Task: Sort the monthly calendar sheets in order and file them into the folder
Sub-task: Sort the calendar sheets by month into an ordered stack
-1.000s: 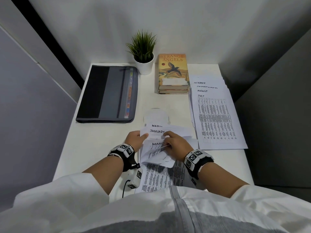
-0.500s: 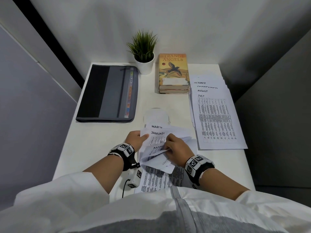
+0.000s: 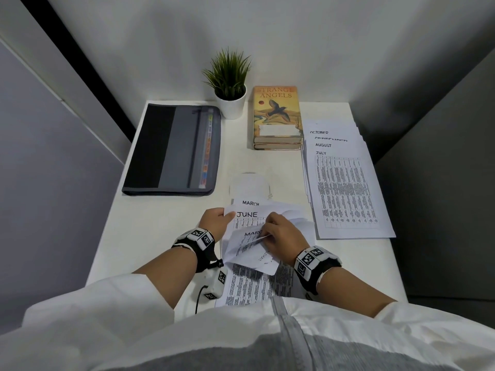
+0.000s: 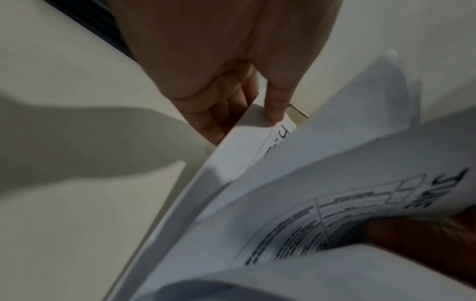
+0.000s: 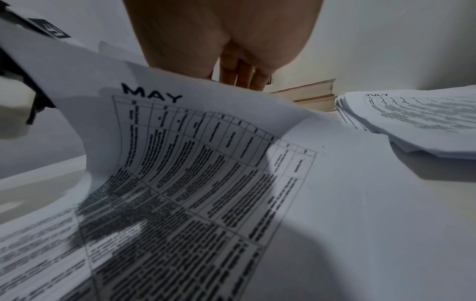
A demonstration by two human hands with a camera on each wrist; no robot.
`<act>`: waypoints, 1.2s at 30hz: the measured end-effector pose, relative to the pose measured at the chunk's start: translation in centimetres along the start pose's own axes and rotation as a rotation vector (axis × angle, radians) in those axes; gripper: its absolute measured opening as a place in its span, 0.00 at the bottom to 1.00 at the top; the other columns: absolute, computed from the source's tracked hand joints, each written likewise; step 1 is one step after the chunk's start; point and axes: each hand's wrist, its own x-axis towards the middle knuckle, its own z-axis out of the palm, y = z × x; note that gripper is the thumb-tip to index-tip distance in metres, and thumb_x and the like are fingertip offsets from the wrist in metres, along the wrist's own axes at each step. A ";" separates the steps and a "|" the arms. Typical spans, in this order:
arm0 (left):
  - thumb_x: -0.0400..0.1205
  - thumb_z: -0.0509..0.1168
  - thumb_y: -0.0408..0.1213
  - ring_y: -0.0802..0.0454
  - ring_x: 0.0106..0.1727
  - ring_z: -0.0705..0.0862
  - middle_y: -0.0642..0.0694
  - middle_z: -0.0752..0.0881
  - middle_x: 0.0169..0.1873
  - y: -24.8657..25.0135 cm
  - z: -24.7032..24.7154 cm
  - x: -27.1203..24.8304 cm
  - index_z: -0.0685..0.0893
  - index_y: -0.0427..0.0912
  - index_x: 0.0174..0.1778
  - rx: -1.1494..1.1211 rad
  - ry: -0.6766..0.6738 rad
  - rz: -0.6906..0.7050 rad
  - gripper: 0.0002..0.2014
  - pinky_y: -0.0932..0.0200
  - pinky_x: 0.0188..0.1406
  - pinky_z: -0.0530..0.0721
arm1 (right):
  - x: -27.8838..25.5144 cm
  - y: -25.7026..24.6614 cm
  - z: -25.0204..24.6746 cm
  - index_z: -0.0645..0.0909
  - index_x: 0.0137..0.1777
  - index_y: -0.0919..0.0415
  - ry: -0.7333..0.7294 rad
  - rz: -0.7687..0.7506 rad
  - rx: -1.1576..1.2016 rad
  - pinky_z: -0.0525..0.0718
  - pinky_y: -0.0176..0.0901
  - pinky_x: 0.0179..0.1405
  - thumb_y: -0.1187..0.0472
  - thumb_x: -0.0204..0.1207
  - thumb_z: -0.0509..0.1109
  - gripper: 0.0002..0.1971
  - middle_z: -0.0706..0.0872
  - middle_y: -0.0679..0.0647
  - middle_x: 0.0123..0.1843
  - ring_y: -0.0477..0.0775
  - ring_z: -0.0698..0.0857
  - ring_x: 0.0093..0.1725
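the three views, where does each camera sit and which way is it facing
Head: worn on the head, looking forward and down at the white desk; both forearms, left hand and right hand show.
Left wrist: looks along the left hand, whose fingers pinch the sheet bundle's edge.
Right wrist: low over the desk, looking past the right hand's fingers across the MAY sheet toward the books.
Shared: the JUNE sheet shows in head and left wrist; the JULY stack in head and right wrist.

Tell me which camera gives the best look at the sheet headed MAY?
The right wrist view: the MAY sheet fills the picture, its heading sharp above the grid, curling up towards the right hand. The head view hides that heading among the sheets being leafed through. The left wrist view shows only the JUNE sheet.
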 end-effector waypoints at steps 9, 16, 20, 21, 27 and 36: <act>0.71 0.80 0.38 0.41 0.50 0.88 0.40 0.91 0.47 0.2 0.5 -0.7 0.88 0.40 0.49 -0.122 -0.051 -0.009 0.14 0.47 0.55 0.87 | 0.4 0.2 0.2 0.87 0.45 0.62 -0.024 0.003 0.033 0.83 0.47 0.42 0.63 0.71 0.74 0.04 0.80 0.58 0.62 0.61 0.83 0.51; 0.67 0.81 0.49 0.50 0.57 0.76 0.48 0.77 0.57 0.1 0.3 -1.6 0.74 0.48 0.66 0.160 0.119 0.235 0.34 0.56 0.60 0.75 | 0.5 -0.1 -0.3 0.87 0.48 0.66 -0.038 0.031 0.014 0.84 0.49 0.38 0.64 0.74 0.72 0.06 0.73 0.58 0.69 0.57 0.84 0.44; 0.78 0.73 0.38 0.47 0.51 0.87 0.45 0.90 0.48 0.4 -0.2 -1.8 0.88 0.42 0.52 0.137 -0.048 0.191 0.08 0.58 0.48 0.81 | 1.0 -0.4 -1.2 0.87 0.51 0.63 -0.144 -0.006 -0.003 0.81 0.51 0.44 0.63 0.76 0.71 0.07 0.81 0.56 0.56 0.59 0.82 0.50; 0.79 0.72 0.36 0.48 0.49 0.86 0.44 0.91 0.48 0.5 -0.2 -1.9 0.88 0.40 0.52 0.142 -0.036 0.189 0.07 0.59 0.48 0.81 | 1.2 -0.5 -1.6 0.87 0.52 0.63 -0.175 -0.016 -0.007 0.80 0.51 0.48 0.64 0.76 0.71 0.07 0.83 0.56 0.53 0.59 0.81 0.53; 0.82 0.68 0.36 0.47 0.36 0.73 0.40 0.75 0.31 1.4 -0.4 -2.5 0.82 0.38 0.32 0.212 0.024 0.215 0.13 0.56 0.38 0.70 | 3.0 -1.0 -3.5 0.86 0.60 0.64 -0.343 -0.015 -0.087 0.79 0.47 0.59 0.71 0.74 0.68 0.15 0.86 0.58 0.58 0.59 0.82 0.58; 0.79 0.71 0.39 0.49 0.31 0.81 0.48 0.82 0.26 1.5 -0.9 -3.0 0.76 0.50 0.40 0.208 0.160 0.247 0.09 0.57 0.36 0.80 | 3.7 -1.5 -3.6 0.89 0.53 0.61 -0.394 0.031 -0.085 0.74 0.34 0.47 0.68 0.73 0.71 0.10 0.88 0.53 0.51 0.53 0.85 0.52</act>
